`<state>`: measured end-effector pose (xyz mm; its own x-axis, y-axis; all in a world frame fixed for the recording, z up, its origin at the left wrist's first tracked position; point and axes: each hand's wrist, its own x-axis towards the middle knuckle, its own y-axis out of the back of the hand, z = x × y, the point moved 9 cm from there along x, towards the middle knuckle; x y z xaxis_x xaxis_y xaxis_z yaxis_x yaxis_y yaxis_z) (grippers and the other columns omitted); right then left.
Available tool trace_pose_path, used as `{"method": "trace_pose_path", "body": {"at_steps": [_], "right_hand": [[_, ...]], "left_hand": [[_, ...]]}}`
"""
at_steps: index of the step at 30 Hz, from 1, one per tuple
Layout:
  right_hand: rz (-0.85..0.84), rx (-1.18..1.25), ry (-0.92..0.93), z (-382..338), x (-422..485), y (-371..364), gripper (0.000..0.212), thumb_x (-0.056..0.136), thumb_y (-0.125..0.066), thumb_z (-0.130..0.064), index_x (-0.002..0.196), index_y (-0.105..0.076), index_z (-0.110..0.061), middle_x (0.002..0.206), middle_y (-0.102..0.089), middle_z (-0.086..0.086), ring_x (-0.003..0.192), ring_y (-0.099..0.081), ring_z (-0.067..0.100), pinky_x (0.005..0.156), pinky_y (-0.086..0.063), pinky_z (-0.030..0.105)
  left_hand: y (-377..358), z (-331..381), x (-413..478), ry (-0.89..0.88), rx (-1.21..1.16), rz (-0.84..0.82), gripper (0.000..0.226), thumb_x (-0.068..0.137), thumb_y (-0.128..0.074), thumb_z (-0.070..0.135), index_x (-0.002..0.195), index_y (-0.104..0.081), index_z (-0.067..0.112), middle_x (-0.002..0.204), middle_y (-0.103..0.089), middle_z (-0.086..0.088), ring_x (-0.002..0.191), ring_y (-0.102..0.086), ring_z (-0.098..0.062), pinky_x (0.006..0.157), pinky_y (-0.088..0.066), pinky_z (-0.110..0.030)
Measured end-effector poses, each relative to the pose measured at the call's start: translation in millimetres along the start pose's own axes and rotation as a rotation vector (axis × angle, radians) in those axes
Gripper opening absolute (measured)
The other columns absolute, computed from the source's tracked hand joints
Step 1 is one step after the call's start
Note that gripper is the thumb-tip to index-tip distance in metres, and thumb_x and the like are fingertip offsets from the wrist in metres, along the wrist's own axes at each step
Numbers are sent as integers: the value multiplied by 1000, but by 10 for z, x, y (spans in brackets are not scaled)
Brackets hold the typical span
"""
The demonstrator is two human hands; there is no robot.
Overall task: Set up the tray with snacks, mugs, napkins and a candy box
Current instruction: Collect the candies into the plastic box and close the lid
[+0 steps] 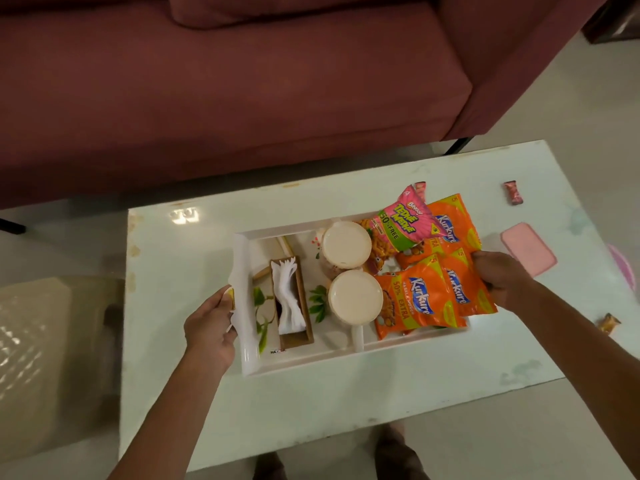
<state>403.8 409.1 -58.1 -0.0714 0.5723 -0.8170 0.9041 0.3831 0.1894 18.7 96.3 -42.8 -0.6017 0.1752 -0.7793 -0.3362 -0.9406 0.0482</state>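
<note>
A white tray point(249, 358) with a leaf print lies on the pale table. It holds a wooden napkin holder point(304, 327) with white napkins point(287, 299), two cream mugs point(346, 243) point(355, 296), several orange snack packets point(420, 299) and a pink snack packet point(403, 220). My left hand point(211, 327) grips the tray's left rim. At the tray's right end my right hand point(500, 277) is closed on the edge, partly under an orange packet.
A pink box point(528, 248) lies on the table right of the tray. Wrapped candies point(513, 192) point(608, 322) lie at the right; another candy point(420, 186) peeks behind the packets. A maroon sofa point(242, 81) stands beyond the table. My feet show below.
</note>
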Motion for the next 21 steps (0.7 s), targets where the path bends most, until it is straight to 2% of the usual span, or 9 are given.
{"method": "trace_pose_path", "body": {"at_steps": [4,8,11,15,18,21], "right_hand": [[-9,-8,20,-103,128,350,25,95,-57,-33,107,-68,-15,103,-74,15,79,-75,32,60,-60,45],[-14,-48,29,-156,295,564,30,95,-57,-37,115,-66,-15,107,-73,13,89,-73,33,63,-60,44],[-22,-43,4,-134,368,616,28,96,-55,-39,111,-66,-18,101,-75,10,78,-75,28,54,-59,40],[3,-67,29,-47,480,661,29,97,-54,-37,114,-66,-18,104,-73,11,91,-72,33,72,-59,49],[5,-65,40,19,512,619,19,98,-53,-33,99,-68,-21,102,-73,9,83,-71,28,66,-58,42],[-7,-67,38,72,568,578,23,99,-52,-32,111,-66,-18,109,-71,12,94,-70,32,78,-57,50]], "left_hand": [[-291,-229,-117,-1,-29,31,20,96,-63,5,112,-70,13,98,-70,-5,74,-63,-16,68,-54,-32],[-537,-377,-159,1,-38,36,24,96,-61,2,118,-68,9,104,-69,-9,74,-63,-17,69,-53,-33],[-636,-419,-140,-4,-26,46,27,96,-61,2,121,-67,7,112,-68,-12,76,-63,-18,77,-54,-37],[-680,-456,-37,1,-4,58,30,96,-62,4,126,-66,7,118,-68,-13,94,-63,-24,88,-52,-38],[-666,-508,45,16,14,57,30,97,-61,5,127,-66,7,125,-67,-15,99,-63,-25,93,-53,-39],[-647,-581,103,37,29,61,30,98,-60,6,127,-65,8,129,-66,-16,99,-63,-25,90,-52,-38]]}}
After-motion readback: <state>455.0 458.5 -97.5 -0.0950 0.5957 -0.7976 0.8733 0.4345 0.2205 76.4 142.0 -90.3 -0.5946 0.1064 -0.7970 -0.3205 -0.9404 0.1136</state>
